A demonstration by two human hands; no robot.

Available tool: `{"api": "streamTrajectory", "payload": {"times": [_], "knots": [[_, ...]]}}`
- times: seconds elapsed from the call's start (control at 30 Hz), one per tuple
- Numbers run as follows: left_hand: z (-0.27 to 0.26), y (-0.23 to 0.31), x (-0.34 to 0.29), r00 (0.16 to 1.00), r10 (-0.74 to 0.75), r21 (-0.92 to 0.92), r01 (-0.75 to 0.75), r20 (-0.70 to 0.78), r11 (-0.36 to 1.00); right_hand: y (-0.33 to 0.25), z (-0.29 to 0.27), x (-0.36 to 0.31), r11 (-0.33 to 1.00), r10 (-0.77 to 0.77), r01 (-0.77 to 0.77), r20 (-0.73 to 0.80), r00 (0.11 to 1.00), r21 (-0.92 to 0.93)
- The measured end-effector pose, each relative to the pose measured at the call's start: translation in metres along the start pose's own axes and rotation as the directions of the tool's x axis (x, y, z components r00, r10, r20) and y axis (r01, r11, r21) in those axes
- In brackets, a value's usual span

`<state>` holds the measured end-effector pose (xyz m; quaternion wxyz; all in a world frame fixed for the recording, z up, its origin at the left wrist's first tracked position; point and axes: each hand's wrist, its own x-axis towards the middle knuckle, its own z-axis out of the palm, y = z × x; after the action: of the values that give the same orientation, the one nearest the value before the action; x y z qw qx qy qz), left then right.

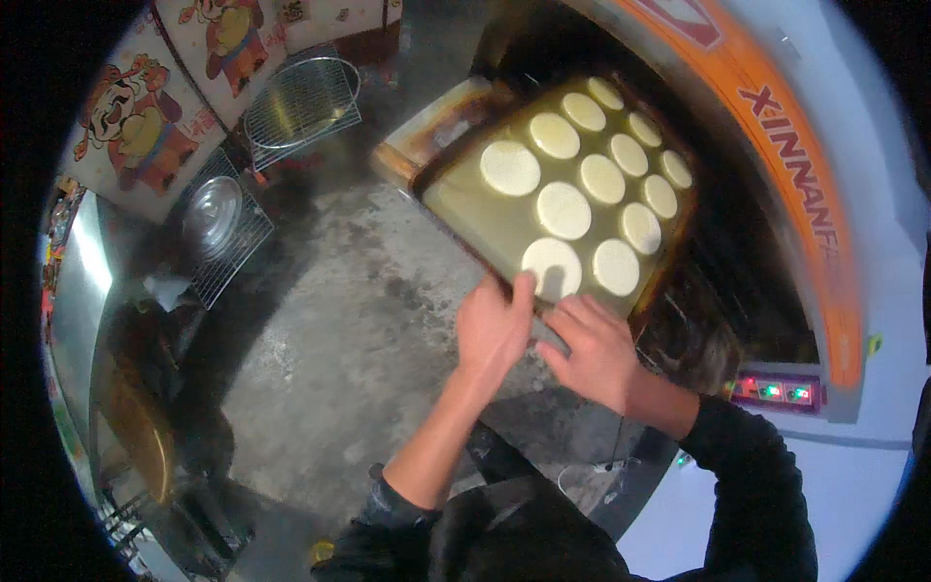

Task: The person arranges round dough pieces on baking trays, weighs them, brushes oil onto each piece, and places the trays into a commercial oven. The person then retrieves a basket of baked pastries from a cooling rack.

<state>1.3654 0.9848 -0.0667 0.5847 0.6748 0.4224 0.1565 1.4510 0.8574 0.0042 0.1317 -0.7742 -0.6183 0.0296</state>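
A: Quick, what's nearest?

B: Dark sleeves, both arms, bare from abt mid-forearm. Left hand is at the near rim of the tray, thumb up along the edge; rest of its fingers tucked out of sight, so can't tell how tight it's closed.

A: And the other?

B: Right hand is just beside it, nr the bottom corner. Fingers bent over the rim, thumb apart, pointing at the left hand. Part-open, approx; can't tell if it really has hold of the tray.

A: Where's the tray exactly?

B: Right past the hands, at the dark opening of the white machine. Flat, rectangular, browned rim, yellowish shiny bottom. 13 pale round discs in it, roughly in rows, mostly w/ small gaps btwn. Nearest one's by the left thumb, w/ a shadow on it.

A: Machine details, pls?

B: Orange band curving along the front, ctrl panel low down w/ red & green lights.

A: Left side?

B: Grey stained floor, brown seat-like thing, then wire racks, one w/ a clear round lid-like piece on it. Farther back, pale panels w/ cartoon figures.
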Motion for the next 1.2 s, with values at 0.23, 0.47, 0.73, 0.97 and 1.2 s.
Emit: {"api": "streamTrajectory", "payload": {"times": [0.23, 0.47, 0.73, 0.97, 1.2], "knots": [[0.02, 0.023, 0.007, 0.953, 0.292, 0.059, -0.297, 0.075, 0.953, 0.077, 0.029, 0.013, 0.993, -0.02, 0.002, -0.157, 0.987, -0.114], [0.019, -0.163, -0.102, 0.993, 0.114, -0.231, -0.114, -0.014, 0.966, 0.132, 0.011, 0.069, 0.906, 0.282, -0.334, -0.219, 0.934, -0.259], [-0.14, -0.614, -0.371, 0.841, -0.512, 0.769, 0.442, -0.177, 0.461, 0.256, -0.004, 0.131, 0.833, 0.326, -0.404, -0.256, 0.91, -0.377], [-0.153, -0.536, -0.375, 0.528, -0.631, 0.574, 0.804, -0.568, 0.156, 0.325, -0.016, 0.157, 0.717, 0.44, -0.545, -0.324, 0.837, -0.434], [-0.094, -0.522, -0.303, 0.641, -0.738, 0.54, 0.705, -0.209, 0.46, 0.361, -0.007, 0.184, 0.705, 0.518, -0.623, -0.353, 0.779, -0.339]]}}
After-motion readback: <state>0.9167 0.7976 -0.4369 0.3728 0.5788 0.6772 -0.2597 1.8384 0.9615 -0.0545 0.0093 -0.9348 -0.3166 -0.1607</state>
